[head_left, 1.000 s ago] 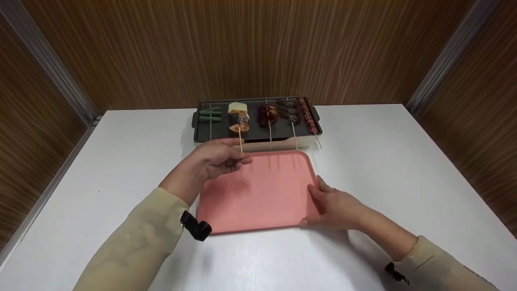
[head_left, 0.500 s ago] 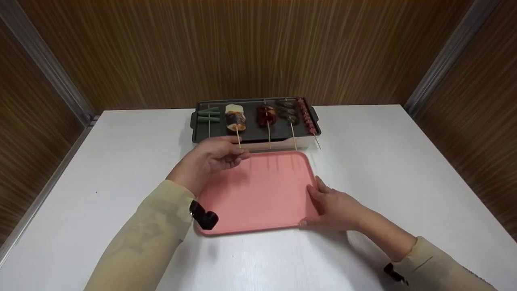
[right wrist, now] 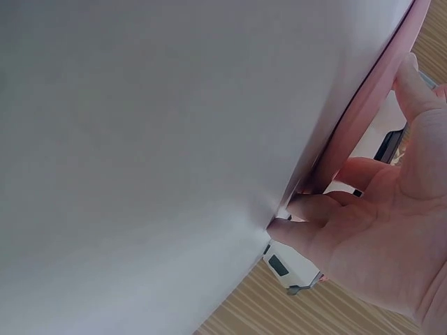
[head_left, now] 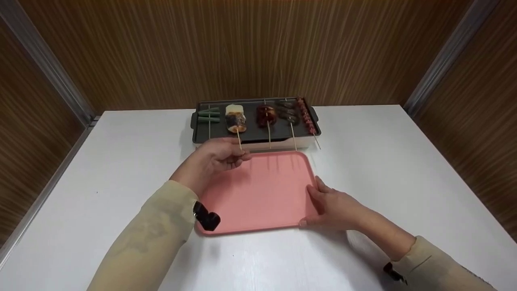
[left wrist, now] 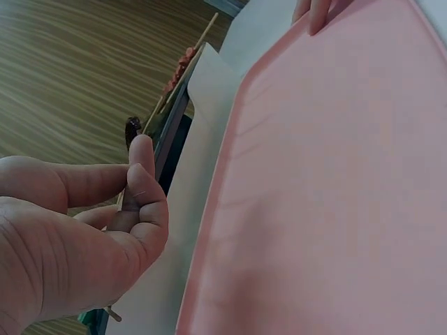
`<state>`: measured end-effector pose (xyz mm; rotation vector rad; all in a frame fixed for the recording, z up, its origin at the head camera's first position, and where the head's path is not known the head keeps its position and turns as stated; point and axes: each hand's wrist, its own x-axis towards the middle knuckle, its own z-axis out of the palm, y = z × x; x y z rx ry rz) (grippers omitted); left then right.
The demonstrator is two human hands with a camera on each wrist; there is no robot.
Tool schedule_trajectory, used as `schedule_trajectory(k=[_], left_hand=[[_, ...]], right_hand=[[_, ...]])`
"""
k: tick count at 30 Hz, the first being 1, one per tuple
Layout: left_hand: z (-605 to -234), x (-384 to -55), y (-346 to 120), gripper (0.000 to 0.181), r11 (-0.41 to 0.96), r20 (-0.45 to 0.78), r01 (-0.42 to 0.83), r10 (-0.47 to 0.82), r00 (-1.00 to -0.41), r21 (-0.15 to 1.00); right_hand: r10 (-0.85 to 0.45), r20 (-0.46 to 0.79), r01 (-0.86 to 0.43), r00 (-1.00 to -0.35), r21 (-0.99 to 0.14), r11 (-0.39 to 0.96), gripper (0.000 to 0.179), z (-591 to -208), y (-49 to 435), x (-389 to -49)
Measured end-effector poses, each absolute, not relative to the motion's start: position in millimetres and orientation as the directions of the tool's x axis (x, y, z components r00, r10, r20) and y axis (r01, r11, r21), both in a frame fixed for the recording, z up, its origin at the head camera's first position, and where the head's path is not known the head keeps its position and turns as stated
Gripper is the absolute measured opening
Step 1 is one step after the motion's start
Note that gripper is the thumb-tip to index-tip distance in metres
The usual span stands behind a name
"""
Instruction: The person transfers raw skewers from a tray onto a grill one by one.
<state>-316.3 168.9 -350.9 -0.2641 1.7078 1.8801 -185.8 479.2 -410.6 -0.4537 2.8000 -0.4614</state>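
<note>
My left hand (head_left: 220,155) pinches the bare stick end of a thick skewer (head_left: 235,118) bearing a white, browned and dark-charred piece of food. That food is over the left part of a black griddle (head_left: 251,131); whether it touches the surface is unclear. In the left wrist view, thumb and fingertips meet around the thin stick (left wrist: 120,202). Below the griddle, a pink tray (head_left: 262,198) lies on the white table. My right hand (head_left: 337,208) holds the tray's right edge near the front corner. The right wrist view shows its fingers along the tray's rim (right wrist: 370,105).
On the griddle lie a green vegetable skewer (head_left: 209,115), a glossy dark-red skewer (head_left: 266,115), a dark brown skewer (head_left: 287,112) and a thin red skewer (head_left: 307,116). Several sticks overhang its front edge. A wood-patterned wall (head_left: 258,48) stands behind the table (head_left: 375,149).
My left hand has brought the skewer slightly down and leftward onto or close to the griddle, then barely moved. The left forearm has shifted a little right. My right hand stays on the tray.
</note>
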Motion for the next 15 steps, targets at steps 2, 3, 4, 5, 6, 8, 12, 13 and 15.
schedule_trajectory(k=[2, 3, 4, 5, 6, 8, 12, 13, 15], left_hand=[[-352, -315, 168, 0.065, 0.003, -0.506, -0.526, 0.281, -0.816, 0.850], [-352, -314, 168, 0.066, 0.010, -0.504, -0.522, 0.279, -0.818, 0.853], [-352, -314, 167, 0.068, 0.017, -0.501, -0.518, 0.279, -0.819, 0.855], [-352, -313, 167, 0.068, 0.027, -0.499, -0.513, 0.279, -0.820, 0.858], [-352, -312, 166, 0.069, 0.033, -0.497, -0.509, 0.277, -0.822, 0.860], [-352, -309, 167, 0.070, 0.048, -0.495, -0.502, 0.266, -0.827, 0.864], [-350, -303, 168, 0.070, 0.080, -0.492, -0.488, 0.251, -0.834, 0.869], [-350, -300, 168, 0.069, 0.084, -0.489, -0.484, 0.248, -0.836, 0.871], [-348, -296, 168, 0.069, 0.100, -0.478, -0.468, 0.254, -0.841, 0.878]], right_hand=[[-0.351, -0.207, -0.265, -0.913, -0.353, 0.897, 0.112, -411, 479, -186], [-0.354, -0.207, -0.267, -0.912, -0.356, 0.896, 0.111, -411, 478, -186], [-0.356, -0.208, -0.268, -0.911, -0.358, 0.895, 0.111, -412, 478, -187], [-0.356, -0.208, -0.268, -0.911, -0.358, 0.894, 0.111, -412, 478, -187], [-0.356, -0.209, -0.267, -0.911, -0.357, 0.895, 0.112, -412, 478, -186], [-0.354, -0.210, -0.266, -0.911, -0.356, 0.896, 0.112, -412, 478, -187], [-0.349, -0.211, -0.264, -0.913, -0.347, 0.900, 0.114, -410, 482, -187], [-0.348, -0.212, -0.263, -0.913, -0.346, 0.901, 0.114, -410, 483, -187], [-0.344, -0.215, -0.259, -0.914, -0.343, 0.903, 0.115, -409, 485, -187]])
